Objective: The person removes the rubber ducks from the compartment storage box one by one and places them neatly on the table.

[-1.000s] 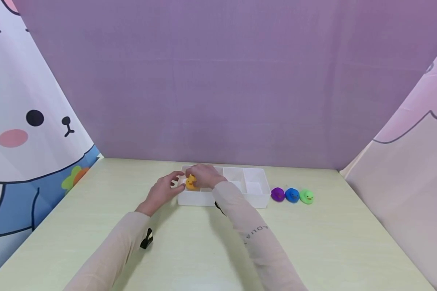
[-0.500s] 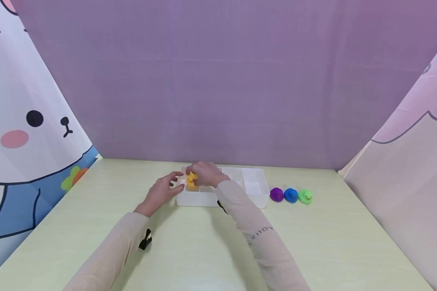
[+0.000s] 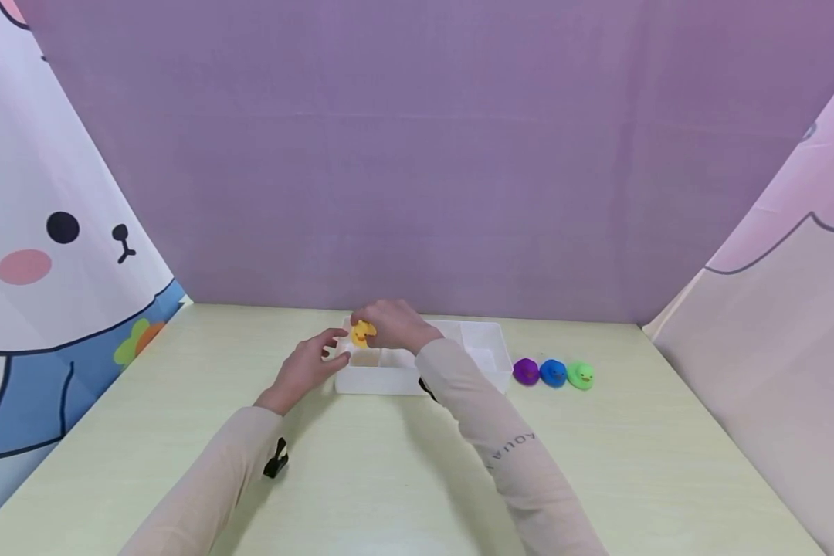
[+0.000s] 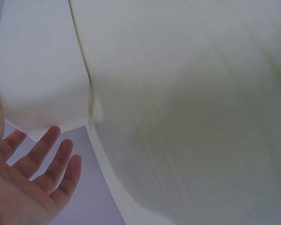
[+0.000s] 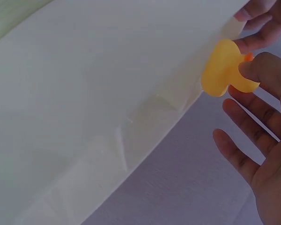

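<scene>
A yellow rubber duck (image 3: 362,333) is pinched between the thumb and fingers of my right hand (image 3: 392,324), over the leftmost compartment of a white divided box (image 3: 382,381). In the right wrist view the duck (image 5: 218,70) shows its rounded underside, while the other fingers stay spread beside it. My left hand (image 3: 304,364) curves round the box's left end, thumb by the front corner and fingertips at the end wall. The left wrist view has those fingers (image 4: 49,140) at the box's lower edge. My right hand and forearm hide part of the box's middle.
Right of the box a purple duck (image 3: 526,372), a blue duck (image 3: 553,373) and a light green duck (image 3: 581,375) stand in a row on the pale wooden table (image 3: 361,479). A purple cloth (image 3: 417,154) hangs behind the table, with printed cloths at both sides.
My right hand has raised the yellow duck from low in the left compartment to about the back rim, baring the compartment floor. My left hand has stayed at the box's end.
</scene>
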`<state>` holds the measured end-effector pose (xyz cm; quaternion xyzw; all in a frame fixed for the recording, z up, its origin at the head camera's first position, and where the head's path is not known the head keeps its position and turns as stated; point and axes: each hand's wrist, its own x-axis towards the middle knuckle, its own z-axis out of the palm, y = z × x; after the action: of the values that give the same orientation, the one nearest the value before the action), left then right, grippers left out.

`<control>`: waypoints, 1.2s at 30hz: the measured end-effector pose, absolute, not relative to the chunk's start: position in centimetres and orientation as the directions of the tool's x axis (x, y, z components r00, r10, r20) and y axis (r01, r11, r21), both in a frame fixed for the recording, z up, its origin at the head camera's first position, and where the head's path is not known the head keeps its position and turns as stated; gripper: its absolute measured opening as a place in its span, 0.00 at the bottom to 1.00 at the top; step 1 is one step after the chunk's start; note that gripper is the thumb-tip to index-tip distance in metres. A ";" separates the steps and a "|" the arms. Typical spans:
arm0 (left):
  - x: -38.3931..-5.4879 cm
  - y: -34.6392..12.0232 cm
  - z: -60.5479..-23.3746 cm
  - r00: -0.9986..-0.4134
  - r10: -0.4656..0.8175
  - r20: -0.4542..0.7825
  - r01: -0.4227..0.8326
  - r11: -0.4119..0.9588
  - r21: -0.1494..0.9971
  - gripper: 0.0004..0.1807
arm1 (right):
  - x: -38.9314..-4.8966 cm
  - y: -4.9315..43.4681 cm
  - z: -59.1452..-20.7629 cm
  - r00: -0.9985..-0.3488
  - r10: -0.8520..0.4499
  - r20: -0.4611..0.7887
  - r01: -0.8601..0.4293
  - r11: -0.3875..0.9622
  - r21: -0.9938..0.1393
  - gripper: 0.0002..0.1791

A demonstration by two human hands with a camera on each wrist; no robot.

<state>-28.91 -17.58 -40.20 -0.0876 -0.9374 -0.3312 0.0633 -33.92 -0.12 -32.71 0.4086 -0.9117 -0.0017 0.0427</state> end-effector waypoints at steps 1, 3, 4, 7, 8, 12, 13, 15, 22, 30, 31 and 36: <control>-28.9 -17.6 -40.2 -0.977 0.121 0.177 0.205 0.767 0.608 0.24 | -33.8 -0.1 -32.5 -0.663 -0.745 0.075 -0.745 0.666 0.041 0.18; -28.9 -17.6 -40.1 -0.976 0.122 0.180 0.207 0.769 0.605 0.24 | -33.6 0.0 -32.1 -0.662 -0.745 0.078 -0.745 0.666 0.044 0.18; -28.9 -17.6 -40.1 -0.976 0.121 0.180 0.207 0.770 0.604 0.24 | -33.5 0.1 -32.0 -0.659 -0.747 0.086 -0.746 0.664 0.047 0.18; -28.9 -17.5 -40.1 -0.976 0.120 0.182 0.207 0.771 0.603 0.24 | -33.1 0.4 -31.5 -0.655 -0.749 0.096 -0.749 0.661 0.051 0.18; -28.9 -17.6 -40.1 -0.976 0.121 0.180 0.206 0.771 0.602 0.24 | -33.0 0.6 -31.4 -0.654 -0.750 0.099 -0.749 0.660 0.050 0.18; -29.0 -17.6 -40.3 -0.977 0.117 0.176 0.201 0.776 0.598 0.24 | -32.8 1.2 -31.1 -0.655 -0.749 0.100 -0.749 0.661 0.044 0.19; -29.1 -17.6 -40.3 -0.978 0.116 0.174 0.198 0.777 0.597 0.24 | -32.8 1.4 -31.0 -0.655 -0.749 0.100 -0.749 0.661 0.043 0.19; -29.1 -17.5 -40.3 -0.979 0.113 0.171 0.195 0.778 0.597 0.24 | -32.8 1.7 -31.0 -0.658 -0.747 0.097 -0.747 0.664 0.042 0.19; -29.1 -17.5 -40.1 -0.978 0.114 0.172 0.196 0.780 0.595 0.25 | -32.9 3.3 -31.3 -0.667 -0.738 0.101 -0.739 0.673 0.036 0.18; -29.0 -17.4 -40.0 -0.977 0.116 0.177 0.201 0.772 0.603 0.25 | -33.1 5.7 -32.0 -0.686 -0.719 0.113 -0.725 0.689 -0.016 0.16; -29.0 -17.4 -40.0 -0.977 0.117 0.178 0.203 0.770 0.605 0.25 | -33.1 6.0 -32.0 -0.686 -0.719 0.117 -0.725 0.689 -0.019 0.16; -28.9 -17.5 -40.0 -0.976 0.119 0.183 0.208 0.766 0.609 0.25 | -33.1 7.6 -32.2 -0.682 -0.719 0.133 -0.729 0.684 -0.036 0.16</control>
<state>-28.88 -17.47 -39.96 -0.0872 -0.9372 -0.3311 0.0671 -33.11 7.64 -32.19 0.3952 -0.9160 0.0431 0.0541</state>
